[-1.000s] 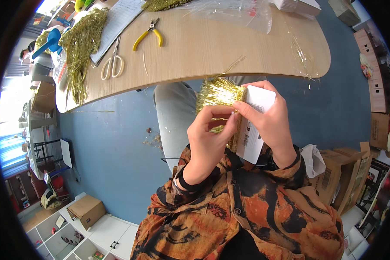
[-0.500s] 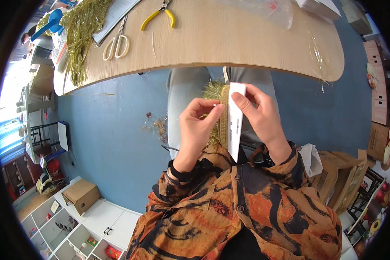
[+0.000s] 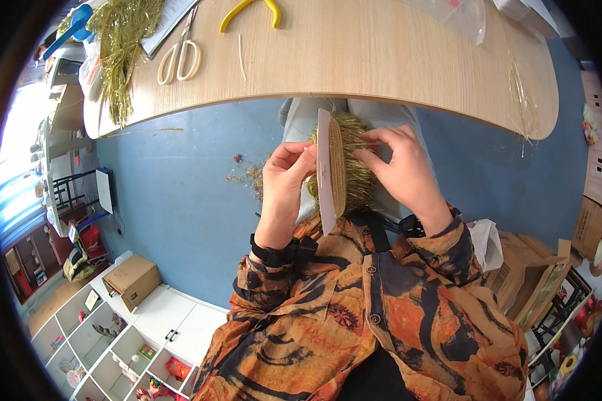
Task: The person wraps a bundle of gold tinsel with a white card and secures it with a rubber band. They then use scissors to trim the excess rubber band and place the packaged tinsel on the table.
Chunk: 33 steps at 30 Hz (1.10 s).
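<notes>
My left hand [image 3: 286, 179] pinches the edge of a narrow white card [image 3: 324, 167] between thumb and fingertips. The card is held upright above my lap, nearly edge-on. Gold braided trim [image 3: 338, 175] is wound around it, on the side facing my right hand. Under and beside the trim, a bushy bundle of gold tinsel [image 3: 361, 184] lies over my legs. To its right, my right hand [image 3: 403, 166] has thumb and forefinger apart, with their tips at the tinsel's edge. Nothing shows between those fingers.
On the table [image 3: 381, 67] ahead lie white-handled scissors [image 3: 179, 61], yellow-handled pliers [image 3: 251, 10], a thin pale strip [image 3: 241, 57] and more gold tinsel [image 3: 117, 67]. Loose strands [image 3: 522, 97] hang over the right edge. Cardboard boxes [image 3: 528, 267] stand at the lower right.
The card has moved left and turned, so the trim now faces right. My right hand has let go of the card and opened beside the tinsel. My left hand now grips the card's edge.
</notes>
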Available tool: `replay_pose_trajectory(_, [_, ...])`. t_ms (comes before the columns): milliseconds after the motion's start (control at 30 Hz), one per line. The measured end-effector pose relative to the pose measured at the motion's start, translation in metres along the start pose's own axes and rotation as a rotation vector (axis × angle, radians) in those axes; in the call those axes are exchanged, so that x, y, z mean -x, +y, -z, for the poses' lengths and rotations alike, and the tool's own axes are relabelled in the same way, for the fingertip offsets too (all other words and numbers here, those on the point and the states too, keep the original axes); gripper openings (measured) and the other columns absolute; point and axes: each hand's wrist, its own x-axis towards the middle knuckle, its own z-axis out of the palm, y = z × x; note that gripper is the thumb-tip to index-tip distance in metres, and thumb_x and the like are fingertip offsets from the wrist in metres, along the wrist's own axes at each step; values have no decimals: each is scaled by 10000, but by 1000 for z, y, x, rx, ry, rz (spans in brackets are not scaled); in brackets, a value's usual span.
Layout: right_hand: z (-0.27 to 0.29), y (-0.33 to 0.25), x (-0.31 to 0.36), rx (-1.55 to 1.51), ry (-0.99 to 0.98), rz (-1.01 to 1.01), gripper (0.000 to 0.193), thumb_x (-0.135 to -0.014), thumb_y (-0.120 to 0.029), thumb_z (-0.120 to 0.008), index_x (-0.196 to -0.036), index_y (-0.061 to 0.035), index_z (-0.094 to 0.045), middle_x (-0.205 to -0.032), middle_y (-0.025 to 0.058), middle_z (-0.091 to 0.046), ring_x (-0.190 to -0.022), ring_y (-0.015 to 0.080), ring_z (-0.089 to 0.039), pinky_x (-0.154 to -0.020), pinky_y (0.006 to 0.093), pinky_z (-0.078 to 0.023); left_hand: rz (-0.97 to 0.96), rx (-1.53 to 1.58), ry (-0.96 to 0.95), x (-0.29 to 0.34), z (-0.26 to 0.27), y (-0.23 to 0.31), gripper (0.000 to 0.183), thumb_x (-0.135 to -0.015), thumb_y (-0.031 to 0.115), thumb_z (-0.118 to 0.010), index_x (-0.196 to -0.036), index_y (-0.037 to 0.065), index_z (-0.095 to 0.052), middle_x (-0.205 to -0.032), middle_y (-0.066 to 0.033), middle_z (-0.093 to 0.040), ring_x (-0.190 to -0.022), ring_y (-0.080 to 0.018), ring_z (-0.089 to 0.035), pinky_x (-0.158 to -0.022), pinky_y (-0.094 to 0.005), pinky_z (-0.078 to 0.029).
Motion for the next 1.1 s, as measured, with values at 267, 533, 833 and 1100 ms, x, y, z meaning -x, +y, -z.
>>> replay_pose_trajectory(267, [3,-4,-7,-654,-47,-112,68,-887,6,-771,-942,-1,-733,-927,53,-753,-848,138,-716,-790,292,-579,15,-36,-15,0,1,2,133,-1009,117,-703,-1084,9,-683,-969,-48,-743,-842,-90,-680,-770,-257,-544])
replay_pose_trajectory(533, [-23,1,-4,-994,133,-16,182,-855,59,-781,-1004,-14,-705,-972,65,-764,-860,163,-750,-743,290,-598,32,-31,11,0,-7,5,134,-993,110,-726,-1063,3,-689,-984,-52,-744,-868,-92,-672,-791,-261,-535])
replay_pose_trajectory(833, [-24,12,-5,-278,325,484,304,-835,114,-781,-1083,-16,-663,-962,128,-773,-867,237,-780,-753,313,-632,44,-21,13,-5,-8,5,111,-986,100,-734,-1044,17,-687,-979,-34,-737,-874,-82,-663,-794,-251,-525])
replay_pose_trajectory(1100, [-14,15,-7,-108,255,581,326,-806,30,-791,-1109,-49,-703,-986,78,-746,-770,253,-721,-654,349,-578,47,-52,31,-7,-15,3,131,-966,110,-764,-1036,21,-697,-968,-17,-726,-866,-76,-649,-802,-248,-519])
